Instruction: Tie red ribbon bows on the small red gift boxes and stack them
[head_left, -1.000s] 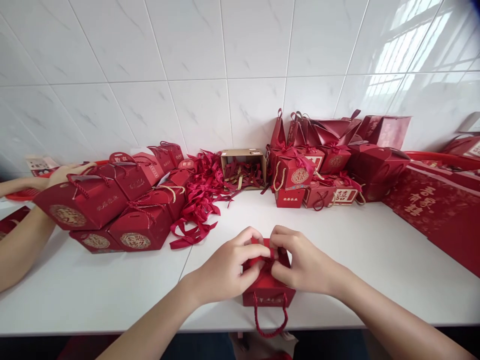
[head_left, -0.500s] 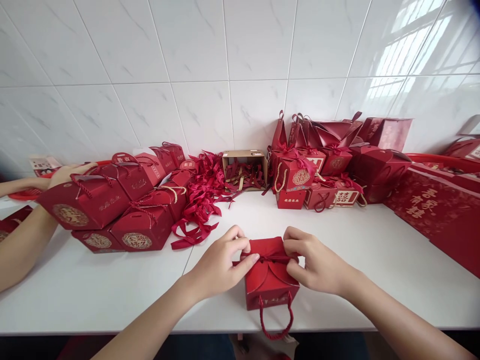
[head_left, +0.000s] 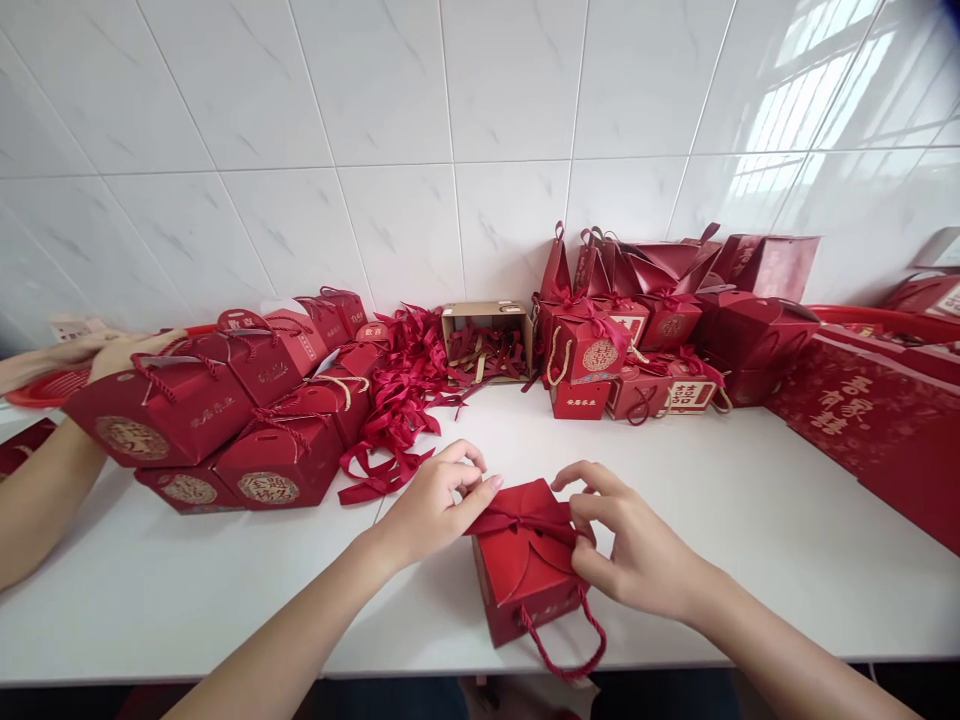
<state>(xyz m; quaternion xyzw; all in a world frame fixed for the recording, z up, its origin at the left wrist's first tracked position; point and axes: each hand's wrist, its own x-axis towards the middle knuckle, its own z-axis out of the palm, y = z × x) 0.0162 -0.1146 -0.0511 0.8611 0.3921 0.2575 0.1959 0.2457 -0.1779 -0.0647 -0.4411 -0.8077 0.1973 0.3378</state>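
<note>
Moved: gift box (head_left: 517, 585) rotated, corner now at 6 o'clock.
Grip: I see left hand (head_left: 429, 510) at 9, right hand (head_left: 637, 555) at 3, pinching ribbon (head_left: 529, 520).

Makeshift gift-packing workroom. White table (head_left: 750, 520) against glossy tiled wall (head_left: 375, 100). Stacks of red gift boxes (head_left: 277, 450) left and right, loose ribbons (head_left: 405, 390) heaped, a carton (head_left: 487, 312) of more ribbons, second person's arm (head_left: 37, 490) alongside.
</note>
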